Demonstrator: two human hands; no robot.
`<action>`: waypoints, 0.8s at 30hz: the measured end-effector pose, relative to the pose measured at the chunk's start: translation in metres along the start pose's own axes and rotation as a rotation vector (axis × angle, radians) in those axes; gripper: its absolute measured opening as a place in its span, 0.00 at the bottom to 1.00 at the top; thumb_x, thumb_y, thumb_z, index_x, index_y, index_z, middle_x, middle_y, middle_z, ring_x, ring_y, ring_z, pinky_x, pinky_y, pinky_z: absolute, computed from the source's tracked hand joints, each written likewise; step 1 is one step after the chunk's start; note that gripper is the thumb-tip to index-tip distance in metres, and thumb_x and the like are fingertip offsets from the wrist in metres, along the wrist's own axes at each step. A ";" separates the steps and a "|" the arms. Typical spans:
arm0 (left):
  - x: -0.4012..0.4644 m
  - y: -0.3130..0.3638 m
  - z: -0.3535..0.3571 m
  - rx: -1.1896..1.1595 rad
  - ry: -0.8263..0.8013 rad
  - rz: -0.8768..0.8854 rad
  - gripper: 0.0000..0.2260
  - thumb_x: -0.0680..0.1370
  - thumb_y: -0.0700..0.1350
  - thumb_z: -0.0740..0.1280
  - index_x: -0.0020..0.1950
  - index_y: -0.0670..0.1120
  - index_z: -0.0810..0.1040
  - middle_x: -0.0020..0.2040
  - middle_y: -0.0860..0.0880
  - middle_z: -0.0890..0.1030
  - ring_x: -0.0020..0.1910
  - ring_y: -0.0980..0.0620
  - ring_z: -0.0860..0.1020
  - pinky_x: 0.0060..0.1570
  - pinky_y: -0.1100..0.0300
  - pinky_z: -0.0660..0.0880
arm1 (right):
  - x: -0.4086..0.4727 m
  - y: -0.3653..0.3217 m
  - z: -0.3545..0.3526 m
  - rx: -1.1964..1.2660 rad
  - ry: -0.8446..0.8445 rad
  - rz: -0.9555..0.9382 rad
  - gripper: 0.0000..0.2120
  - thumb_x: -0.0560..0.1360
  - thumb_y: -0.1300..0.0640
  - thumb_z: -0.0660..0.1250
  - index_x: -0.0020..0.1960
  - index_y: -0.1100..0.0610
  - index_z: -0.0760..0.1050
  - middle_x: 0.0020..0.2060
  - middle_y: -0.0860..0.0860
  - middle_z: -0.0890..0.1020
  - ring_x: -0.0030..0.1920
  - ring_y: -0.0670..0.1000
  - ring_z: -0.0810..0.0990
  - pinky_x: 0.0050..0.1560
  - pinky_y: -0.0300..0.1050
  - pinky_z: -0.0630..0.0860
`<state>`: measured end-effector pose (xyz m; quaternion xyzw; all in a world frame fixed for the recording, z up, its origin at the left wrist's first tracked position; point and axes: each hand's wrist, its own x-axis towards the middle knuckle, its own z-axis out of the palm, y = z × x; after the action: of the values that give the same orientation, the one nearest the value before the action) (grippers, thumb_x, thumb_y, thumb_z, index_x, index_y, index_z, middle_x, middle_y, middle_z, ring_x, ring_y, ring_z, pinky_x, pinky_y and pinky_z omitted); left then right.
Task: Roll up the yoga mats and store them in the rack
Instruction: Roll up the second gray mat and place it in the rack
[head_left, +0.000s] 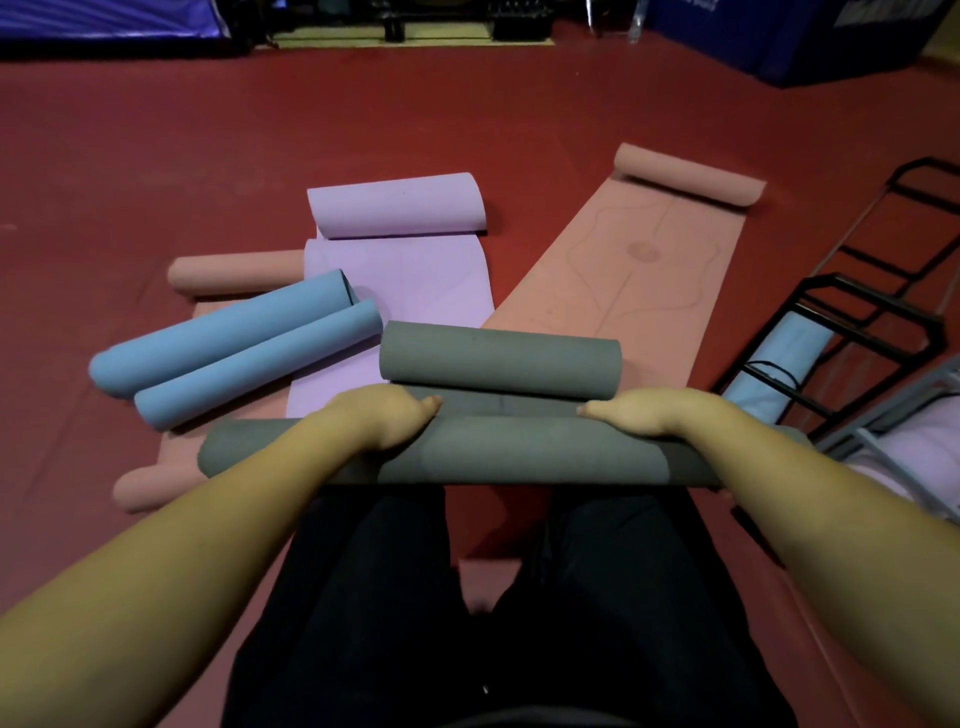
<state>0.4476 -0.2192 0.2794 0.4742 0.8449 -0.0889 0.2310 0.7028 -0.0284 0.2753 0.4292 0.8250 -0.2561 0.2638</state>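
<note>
Rolled mat (498, 457) lower centre under both hands; second roll (498, 358) just behind; rack (852, 332) right; twin rolls (234, 353) left.

Head view, single: worn camera, wide-angle, facing forward and steeply down; close above hands, red floor (156, 171) beyond.

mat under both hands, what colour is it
Grey, the yoga mat seen in the head view.
</note>
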 end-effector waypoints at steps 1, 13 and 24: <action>0.001 -0.001 0.005 0.002 -0.019 0.007 0.32 0.83 0.62 0.46 0.69 0.41 0.75 0.72 0.39 0.72 0.69 0.41 0.71 0.69 0.50 0.65 | 0.001 0.000 0.006 -0.009 0.003 0.001 0.33 0.80 0.34 0.50 0.74 0.55 0.69 0.74 0.55 0.68 0.72 0.55 0.69 0.73 0.50 0.61; 0.002 -0.003 0.010 -0.080 0.005 -0.001 0.27 0.82 0.60 0.50 0.66 0.44 0.77 0.70 0.39 0.73 0.66 0.40 0.72 0.65 0.51 0.68 | -0.008 0.001 0.025 -0.044 0.352 -0.095 0.24 0.81 0.36 0.52 0.43 0.53 0.75 0.46 0.51 0.79 0.50 0.55 0.76 0.46 0.48 0.70; 0.027 -0.001 -0.003 -0.249 -0.158 -0.034 0.18 0.81 0.51 0.60 0.64 0.43 0.78 0.67 0.41 0.76 0.59 0.45 0.76 0.58 0.56 0.69 | -0.026 0.006 0.058 -0.133 0.803 -0.206 0.28 0.78 0.36 0.49 0.53 0.53 0.81 0.46 0.51 0.79 0.50 0.56 0.76 0.49 0.50 0.74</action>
<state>0.4340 -0.1979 0.2697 0.4189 0.8365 -0.0243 0.3523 0.7328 -0.0777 0.2490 0.3924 0.9156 -0.0396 -0.0784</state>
